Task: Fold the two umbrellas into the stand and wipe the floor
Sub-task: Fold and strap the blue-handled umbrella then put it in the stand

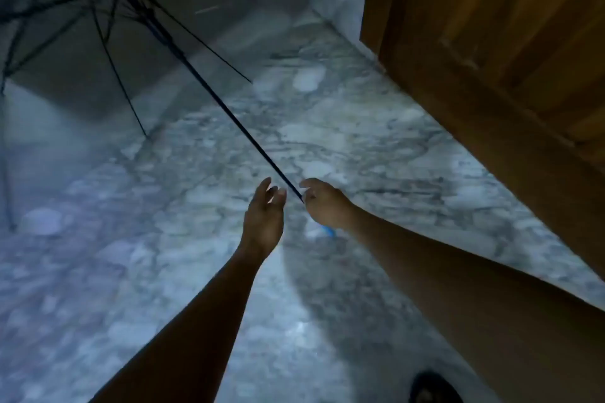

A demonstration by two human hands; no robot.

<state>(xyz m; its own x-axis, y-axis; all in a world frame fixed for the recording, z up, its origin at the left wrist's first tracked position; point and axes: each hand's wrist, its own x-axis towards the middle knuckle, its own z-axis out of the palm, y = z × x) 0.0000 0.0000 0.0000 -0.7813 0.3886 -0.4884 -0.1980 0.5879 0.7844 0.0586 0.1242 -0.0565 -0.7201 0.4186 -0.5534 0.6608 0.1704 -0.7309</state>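
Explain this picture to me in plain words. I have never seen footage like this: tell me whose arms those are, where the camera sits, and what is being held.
There is no machine here. This is one picture from a wide-angle camera worn on a person's head, looking forward and down, so the two bare arms coming up from the bottom edge are the wearer's own.

The right hand is closed round the lower end of a thin dark umbrella shaft; a bit of light blue handle shows under the hand. The left hand is open beside the shaft and, as far as I can tell, does not grip it.

The shaft runs up and left to an open see-through umbrella canopy with dark ribs.

Below is a mottled grey marble-like floor, and at right a brown wooden door. The picture is blurred, and no stand or second umbrella is visible.
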